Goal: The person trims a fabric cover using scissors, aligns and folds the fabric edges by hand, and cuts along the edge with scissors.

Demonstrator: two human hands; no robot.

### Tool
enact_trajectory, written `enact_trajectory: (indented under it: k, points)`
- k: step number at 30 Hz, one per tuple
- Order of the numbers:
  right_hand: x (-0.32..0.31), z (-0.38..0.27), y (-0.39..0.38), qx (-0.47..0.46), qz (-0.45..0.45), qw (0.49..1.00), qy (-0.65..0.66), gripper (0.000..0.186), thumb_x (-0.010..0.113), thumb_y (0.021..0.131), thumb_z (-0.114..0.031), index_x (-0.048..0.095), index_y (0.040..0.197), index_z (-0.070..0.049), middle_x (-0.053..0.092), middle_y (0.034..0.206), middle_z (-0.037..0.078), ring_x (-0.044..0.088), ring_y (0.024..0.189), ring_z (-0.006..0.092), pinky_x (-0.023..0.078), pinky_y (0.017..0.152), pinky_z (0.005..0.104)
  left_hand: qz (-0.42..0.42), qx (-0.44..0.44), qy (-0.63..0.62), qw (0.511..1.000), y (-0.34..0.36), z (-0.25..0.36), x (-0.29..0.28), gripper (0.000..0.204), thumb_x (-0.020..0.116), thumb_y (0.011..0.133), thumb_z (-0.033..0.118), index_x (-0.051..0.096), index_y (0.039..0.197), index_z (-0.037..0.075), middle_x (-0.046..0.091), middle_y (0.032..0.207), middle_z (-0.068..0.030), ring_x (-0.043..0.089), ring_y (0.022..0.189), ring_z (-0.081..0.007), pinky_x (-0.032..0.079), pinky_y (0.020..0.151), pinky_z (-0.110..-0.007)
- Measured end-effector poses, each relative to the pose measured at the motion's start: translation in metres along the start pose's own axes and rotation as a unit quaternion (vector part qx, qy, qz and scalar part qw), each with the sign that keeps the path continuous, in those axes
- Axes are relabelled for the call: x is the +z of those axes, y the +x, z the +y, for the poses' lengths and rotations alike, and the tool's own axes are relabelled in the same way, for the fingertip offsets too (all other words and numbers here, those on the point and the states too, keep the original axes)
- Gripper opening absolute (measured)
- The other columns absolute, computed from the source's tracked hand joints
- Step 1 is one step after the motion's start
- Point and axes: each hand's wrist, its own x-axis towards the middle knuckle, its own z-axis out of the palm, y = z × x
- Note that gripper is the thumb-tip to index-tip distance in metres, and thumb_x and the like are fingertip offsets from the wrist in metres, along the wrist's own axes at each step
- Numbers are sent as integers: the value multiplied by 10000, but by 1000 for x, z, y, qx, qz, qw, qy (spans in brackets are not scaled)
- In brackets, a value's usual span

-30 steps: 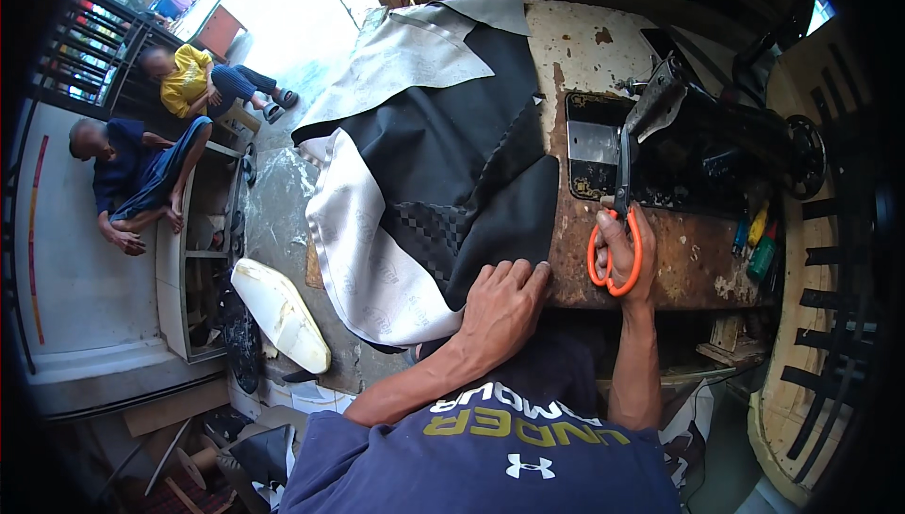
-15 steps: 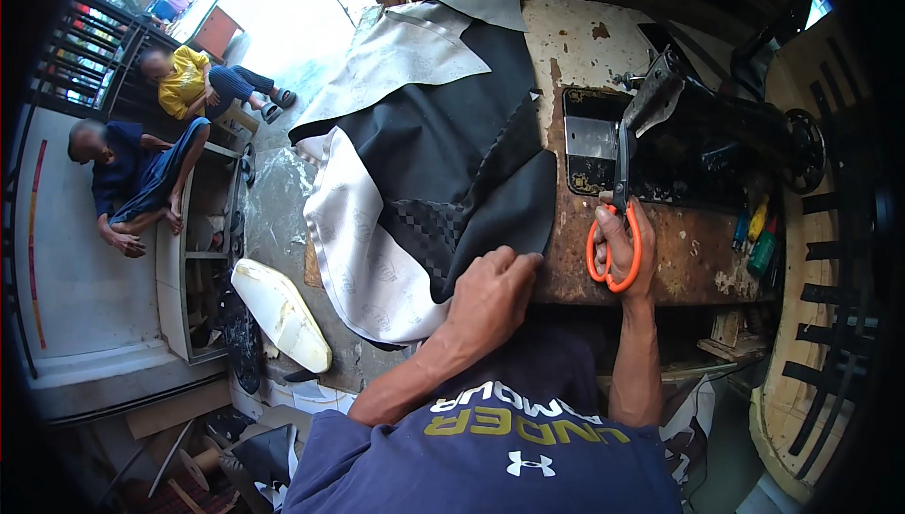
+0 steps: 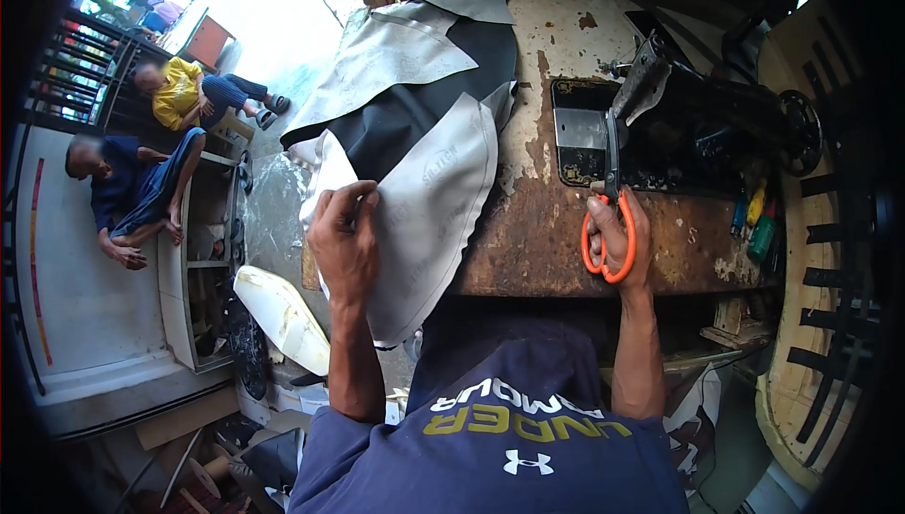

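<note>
Meanwhile the left hand [image 3: 344,236] was pinched shut on a folded grey-and-black vinyl sheet [image 3: 429,184] draped over the left edge of the rusty sewing table [image 3: 547,231]. Right hand [image 3: 617,236] gripped orange-handled scissors [image 3: 608,222] on that table, blades lying beside the black sewing machine [image 3: 716,123]

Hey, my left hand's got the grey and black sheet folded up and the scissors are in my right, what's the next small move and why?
Probably lay the sheet back flat on the table. The left hand pinches its folded edge, grey backing up, while the right hand rests the orange-handled scissors blades toward the sewing machine, away from the sheet. Nothing can be cut until it lies flat.
</note>
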Motion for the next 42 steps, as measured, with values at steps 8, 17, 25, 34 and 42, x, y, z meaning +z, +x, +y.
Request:
enact_trajectory:
  k: [8,17,25,34,42]
  points:
    - [0,-5,-3,10,3,1000,12,290,714,1033,-289,637,1154,-36,604,757,13,522,530,46,435,464,227,49,105,190,975,11,-2,-5,159,740,943,52,756,1101,58,677,971,-136,647,920,-332,521,836,-440]
    - [2,3,1,-9,2,1000,0,293,699,1042,-287,642,1185,-37,603,760,11,520,533,39,431,463,221,-50,24,0,998,-61,38,56,292,765,928,43,709,1214,32,694,1030,-165,707,946,-319,564,830,-423]
    - [2,-4,-2,14,7,1000,24,280,703,1035,-272,648,1182,-39,602,754,11,519,526,39,423,469,220,-75,43,29,996,-55,35,46,279,765,922,50,712,1196,36,688,1084,-169,668,1036,-346,526,926,-441]
    - [-3,-27,4,-127,42,955,-266,442,772,989,-333,684,1256,8,699,811,113,657,654,227,534,637,390,-114,-54,252,960,-28,6,14,557,739,966,329,619,1423,34,691,1249,-169,582,1234,-351,355,1078,-558]
    - [-26,-31,9,-146,42,841,-519,547,753,950,-229,625,1412,33,715,1067,228,700,944,444,557,880,491,-166,16,20,986,-46,64,-9,179,747,959,138,731,1091,18,662,888,-164,683,785,-389,530,708,-460]
